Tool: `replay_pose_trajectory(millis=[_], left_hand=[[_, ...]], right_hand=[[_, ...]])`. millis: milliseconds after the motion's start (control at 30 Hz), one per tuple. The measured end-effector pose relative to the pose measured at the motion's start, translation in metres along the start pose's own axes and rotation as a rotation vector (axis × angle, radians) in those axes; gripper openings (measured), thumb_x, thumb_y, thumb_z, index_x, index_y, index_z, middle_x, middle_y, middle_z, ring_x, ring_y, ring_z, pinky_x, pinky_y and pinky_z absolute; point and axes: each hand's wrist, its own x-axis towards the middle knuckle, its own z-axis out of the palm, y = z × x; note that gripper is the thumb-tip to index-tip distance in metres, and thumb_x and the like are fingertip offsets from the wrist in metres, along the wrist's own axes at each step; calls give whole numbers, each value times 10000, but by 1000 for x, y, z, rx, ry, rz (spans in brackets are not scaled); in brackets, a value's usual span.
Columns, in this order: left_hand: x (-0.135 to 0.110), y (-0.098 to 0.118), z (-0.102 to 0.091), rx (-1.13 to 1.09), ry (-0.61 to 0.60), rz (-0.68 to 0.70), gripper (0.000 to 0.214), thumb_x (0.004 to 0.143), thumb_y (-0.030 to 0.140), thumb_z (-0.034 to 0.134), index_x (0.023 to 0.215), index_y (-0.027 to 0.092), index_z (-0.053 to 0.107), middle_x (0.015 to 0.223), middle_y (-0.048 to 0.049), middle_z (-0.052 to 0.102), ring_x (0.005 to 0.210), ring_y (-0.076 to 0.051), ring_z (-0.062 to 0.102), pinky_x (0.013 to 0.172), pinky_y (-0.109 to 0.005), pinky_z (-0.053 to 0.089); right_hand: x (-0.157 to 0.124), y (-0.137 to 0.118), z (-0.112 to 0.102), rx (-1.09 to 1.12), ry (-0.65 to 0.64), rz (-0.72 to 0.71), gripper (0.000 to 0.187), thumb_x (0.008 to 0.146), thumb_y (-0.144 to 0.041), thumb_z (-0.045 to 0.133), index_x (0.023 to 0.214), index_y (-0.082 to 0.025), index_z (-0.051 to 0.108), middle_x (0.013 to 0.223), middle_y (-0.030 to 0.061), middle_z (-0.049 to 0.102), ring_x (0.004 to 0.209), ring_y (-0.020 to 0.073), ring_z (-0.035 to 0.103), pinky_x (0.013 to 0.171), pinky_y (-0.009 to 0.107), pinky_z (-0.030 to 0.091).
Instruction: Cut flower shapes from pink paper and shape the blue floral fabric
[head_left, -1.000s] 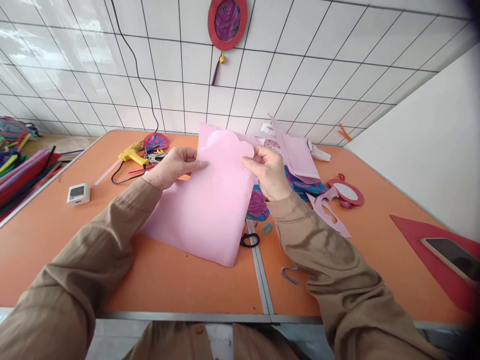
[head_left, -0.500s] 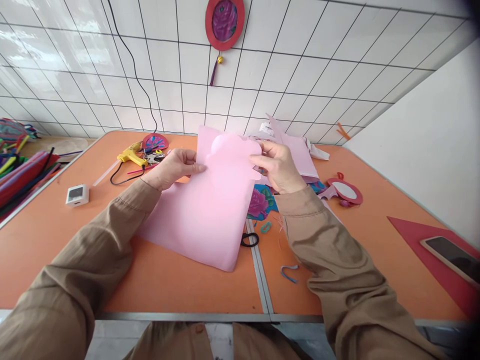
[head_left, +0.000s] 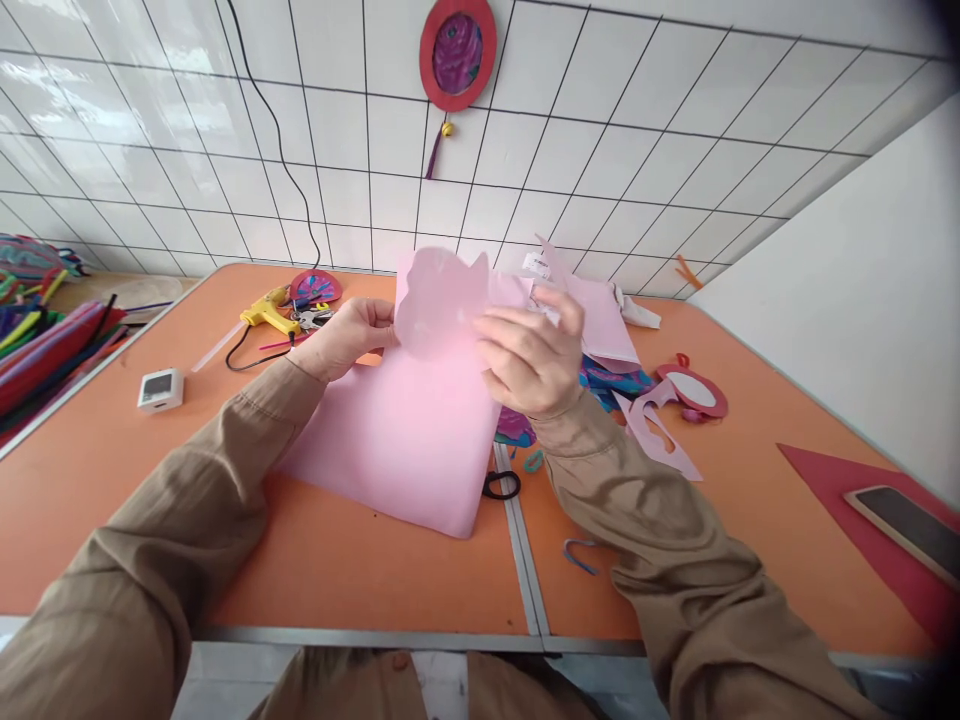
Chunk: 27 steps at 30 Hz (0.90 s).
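Observation:
A large pink paper sheet [head_left: 397,440] stands tilted up over the table. My left hand [head_left: 349,335] pinches its left edge between thumb and fingers. Against the sheet's upper part lies a wavy-edged pink paper cut-out [head_left: 439,300], its left side close to my left fingertips. My right hand [head_left: 534,350] has its fingertips closed at the cut-out's right edge, with the index finger raised; the exact grip is partly hidden. Black scissor handles [head_left: 501,485] poke out beside the sheet's lower right side.
A yellow glue gun [head_left: 268,312] with a cord lies at the back left, near a small white device [head_left: 160,390]. Pink paper scraps [head_left: 660,430], a red oval frame [head_left: 694,388] and floral cloth [head_left: 615,380] are on the right. A phone [head_left: 907,530] rests on red paper [head_left: 817,490].
The cut-out has shifted left across the sheet and turned, its wavy edge now facing left and up. My right hand has followed leftward and changed its finger position. The left hand still holds the sheet.

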Motion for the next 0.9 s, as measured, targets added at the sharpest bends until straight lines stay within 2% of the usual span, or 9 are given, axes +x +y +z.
replay_pose_trajectory(millis=[133,267,400,500,600,733,800,900], left_hand=[[0,2,-4,-70,-21,-17,207,585,220,876,662,145,699,585,3,621,526,-81,524,519,-217,428],[-1,5,-4,-113,-5,-47,269,546,244,900,663,142,679,604,7,607,514,-73,504,482,-208,387],[-2,9,0,-128,13,-99,315,538,266,909,718,150,678,637,14,592,517,-64,480,458,-201,316],[-3,9,3,-139,4,-110,358,535,302,920,729,153,658,647,12,581,508,-60,457,458,-212,290],[-2,6,2,-172,-9,-91,408,599,439,898,687,168,606,589,17,530,478,-70,425,452,-235,287],[1,1,1,-164,33,-78,557,696,680,763,615,188,514,493,16,445,446,-99,417,437,-251,285],[1,1,1,-159,-6,-69,517,682,639,799,689,173,575,560,3,516,486,-106,473,449,-242,314],[-1,3,4,-113,-88,-59,444,636,447,895,875,150,667,695,-10,614,532,-87,507,447,-214,309]], right_hand=[[-2,2,14,-87,-141,-19,135,823,-220,626,716,-300,634,910,-29,749,971,242,685,1142,657,283],[-5,4,17,-179,-154,-88,178,852,-177,569,761,-310,645,843,-32,725,859,204,662,1169,654,227],[-8,5,22,-232,-161,-59,210,878,-166,537,796,-316,658,787,-25,693,801,190,620,1165,650,235],[-9,6,26,-268,-165,-95,243,899,-148,510,818,-315,666,798,-21,692,802,186,603,1157,645,242],[-10,5,28,-315,-150,-181,275,909,-119,493,837,-313,675,817,-22,701,804,181,599,1137,630,277],[-11,6,30,-396,-86,-272,284,922,-99,499,849,-304,680,827,-30,709,768,164,588,1109,591,332],[-12,7,33,-421,-33,-330,268,929,-88,509,857,-284,677,830,-33,716,763,155,592,1112,569,334],[-12,7,35,-443,16,-418,245,928,-74,519,870,-256,673,820,-31,726,759,147,605,1131,540,319]])
